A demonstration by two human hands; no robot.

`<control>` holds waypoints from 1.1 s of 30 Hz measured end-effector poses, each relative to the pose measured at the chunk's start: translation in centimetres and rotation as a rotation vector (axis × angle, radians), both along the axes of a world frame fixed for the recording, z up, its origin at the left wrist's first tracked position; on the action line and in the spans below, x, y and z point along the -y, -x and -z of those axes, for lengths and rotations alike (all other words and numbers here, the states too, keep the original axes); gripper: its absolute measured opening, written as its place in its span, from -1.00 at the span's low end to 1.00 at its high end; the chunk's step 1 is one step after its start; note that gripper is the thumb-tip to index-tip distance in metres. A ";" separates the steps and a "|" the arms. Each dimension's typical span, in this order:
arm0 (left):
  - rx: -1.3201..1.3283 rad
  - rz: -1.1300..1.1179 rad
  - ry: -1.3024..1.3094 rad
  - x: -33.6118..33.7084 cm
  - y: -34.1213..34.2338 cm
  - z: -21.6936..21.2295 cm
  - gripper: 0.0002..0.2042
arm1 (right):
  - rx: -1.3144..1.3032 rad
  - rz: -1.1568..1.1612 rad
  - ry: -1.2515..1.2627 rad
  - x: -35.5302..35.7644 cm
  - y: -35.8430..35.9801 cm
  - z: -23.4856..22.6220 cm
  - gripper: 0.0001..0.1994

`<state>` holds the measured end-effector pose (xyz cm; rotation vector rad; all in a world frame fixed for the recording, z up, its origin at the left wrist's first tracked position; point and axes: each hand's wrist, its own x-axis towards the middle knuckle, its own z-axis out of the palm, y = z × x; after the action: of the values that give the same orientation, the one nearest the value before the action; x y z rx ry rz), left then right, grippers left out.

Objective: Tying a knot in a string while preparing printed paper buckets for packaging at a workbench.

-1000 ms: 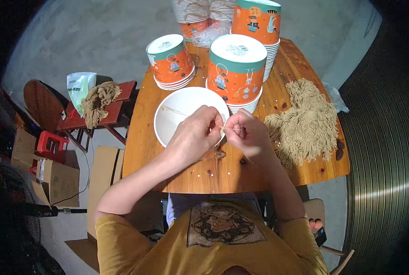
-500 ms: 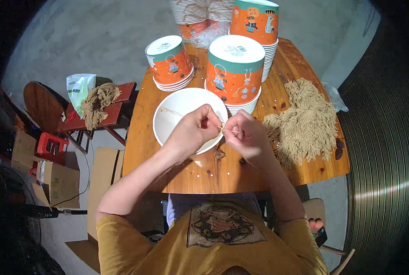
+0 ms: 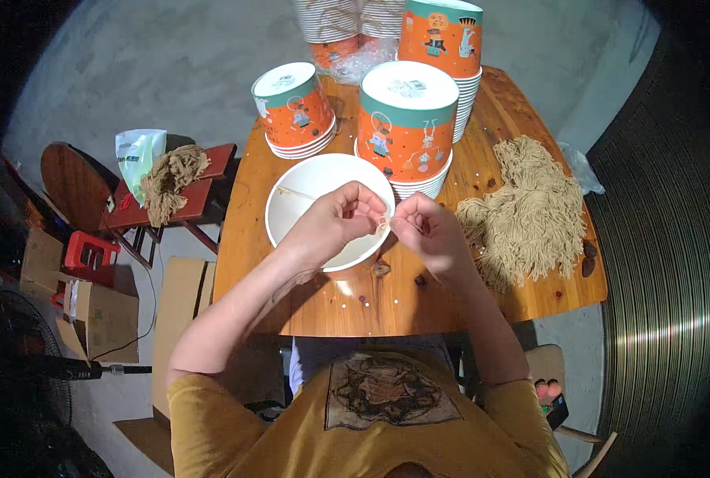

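We find the left hand [image 3: 337, 225] and right hand [image 3: 434, 237] both pinching a thin pale strand [image 3: 383, 226] by the right rim of a white tub [image 3: 291, 219]. Inside that tub we note a slender cord [image 3: 297, 193]. Behind it stand an inverted large orange tub [image 3: 402, 147] and a smaller orange tub [image 3: 297, 115].

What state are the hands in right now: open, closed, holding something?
Left hand: closed, thumb and finger pinching a thin pale strand.
Right hand: closed, fingertips pinched at the same strand.
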<state>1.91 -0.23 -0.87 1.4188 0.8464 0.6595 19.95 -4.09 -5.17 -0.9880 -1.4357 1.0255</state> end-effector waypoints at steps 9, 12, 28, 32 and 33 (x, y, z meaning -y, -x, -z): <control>-0.257 0.001 -0.193 1.0 0.1 -0.8 -0.86 | 0.029 0.000 0.009 0.3 0.1 -0.8 -0.93; -0.233 -0.003 -0.265 0.7 0.3 0.3 -0.86 | 0.071 0.023 -0.063 0.3 0.4 -0.7 -0.94; -0.282 -0.036 -0.430 0.4 0.6 -0.5 -0.84 | 0.366 0.055 -0.118 0.6 0.2 -2.4 -0.88; -0.272 0.075 -0.015 0.3 0.5 -2.2 -0.88 | 0.415 0.048 -0.154 0.7 0.2 -2.7 -0.87; -0.200 0.084 0.069 0.3 0.6 -2.0 -0.88 | 0.416 0.045 -0.147 0.7 0.3 -2.8 -0.88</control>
<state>1.32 -0.51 1.17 1.4657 0.9511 0.4250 19.67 -4.84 -2.36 -1.1633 -1.7902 0.6929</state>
